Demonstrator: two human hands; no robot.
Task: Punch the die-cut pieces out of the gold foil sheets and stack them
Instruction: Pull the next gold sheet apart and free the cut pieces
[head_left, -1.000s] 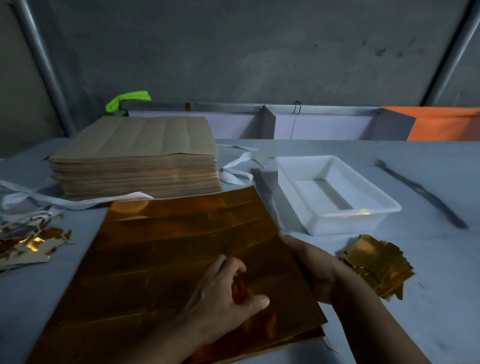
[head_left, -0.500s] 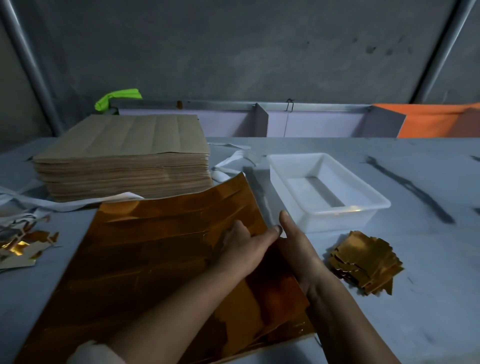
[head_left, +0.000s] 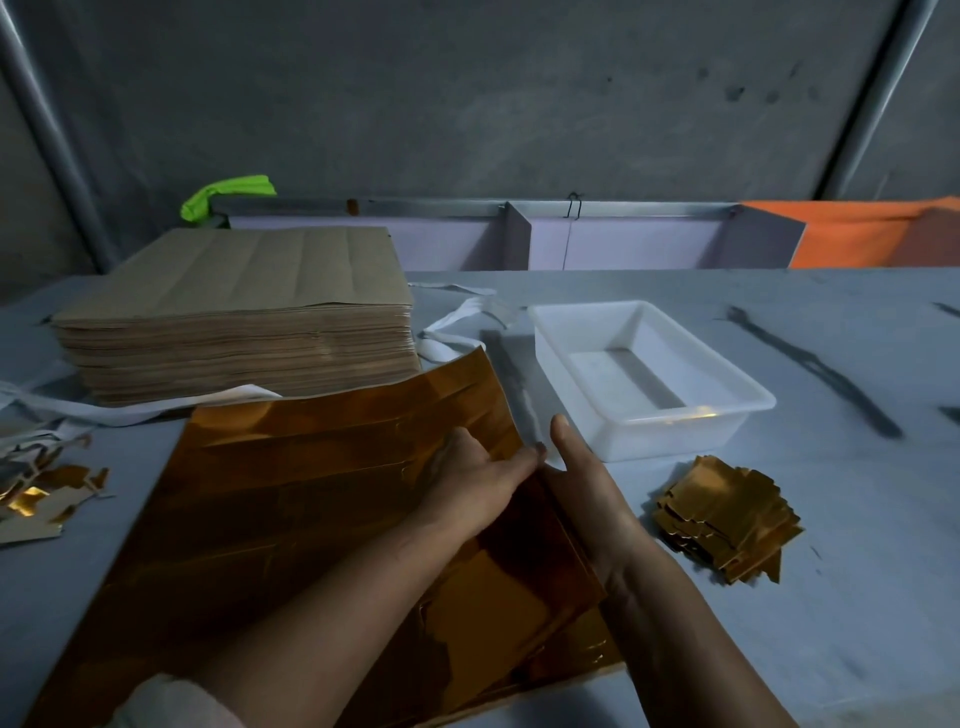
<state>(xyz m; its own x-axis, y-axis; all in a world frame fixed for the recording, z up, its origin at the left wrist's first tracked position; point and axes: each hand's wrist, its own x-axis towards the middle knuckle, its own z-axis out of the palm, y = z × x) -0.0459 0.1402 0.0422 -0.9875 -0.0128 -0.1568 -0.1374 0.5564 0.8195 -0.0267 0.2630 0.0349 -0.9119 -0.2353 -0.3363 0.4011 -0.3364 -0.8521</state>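
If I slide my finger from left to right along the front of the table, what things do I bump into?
gold scraps → gold foil sheet → left hand → right hand → stack of punched gold pieces

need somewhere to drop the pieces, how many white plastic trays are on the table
1. The white plastic tray sits on the table right of the gold foil sheet, beyond the stack of punched pieces.

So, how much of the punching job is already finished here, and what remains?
Done: a small pile of punched gold pieces lies right of the sheet, and foil scraps lie at the far left. In hand: the left hand and right hand work the right edge of the gold foil sheet. Left: the tall stack of sheets behind looks untouched, so most remains.
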